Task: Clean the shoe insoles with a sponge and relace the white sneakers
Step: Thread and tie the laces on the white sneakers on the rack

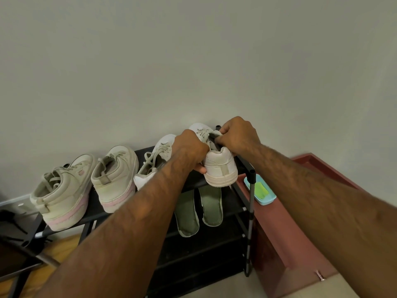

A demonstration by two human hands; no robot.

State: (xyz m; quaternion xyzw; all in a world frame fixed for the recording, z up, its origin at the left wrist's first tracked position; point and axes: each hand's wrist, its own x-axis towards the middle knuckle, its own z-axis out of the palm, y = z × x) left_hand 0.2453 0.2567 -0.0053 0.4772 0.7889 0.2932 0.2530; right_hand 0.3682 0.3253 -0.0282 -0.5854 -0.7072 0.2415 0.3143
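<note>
A white sneaker (pixel 220 168) stands heel toward me at the right end of the black shoe rack's top shelf (pixel 141 150). My left hand (pixel 190 150) grips its left side, thumb near the sole. My right hand (pixel 236 134) pinches the tongue and lace area at the opening. Its partner, a second white sneaker (pixel 155 162), lies just left, partly behind my left forearm. Two green insoles (pixel 199 209) lie side by side on a lower shelf below. A yellow-green sponge (pixel 262 189) sits in a light blue dish (pixel 267 200) to the right.
Two cream sneakers with pink soles (pixel 86 186) stand on the rack's left half. A dark red cabinet (pixel 300 222) holding the dish adjoins the rack's right post (pixel 251 203). A plain grey wall rises behind. Wooden flooring shows at the lower left.
</note>
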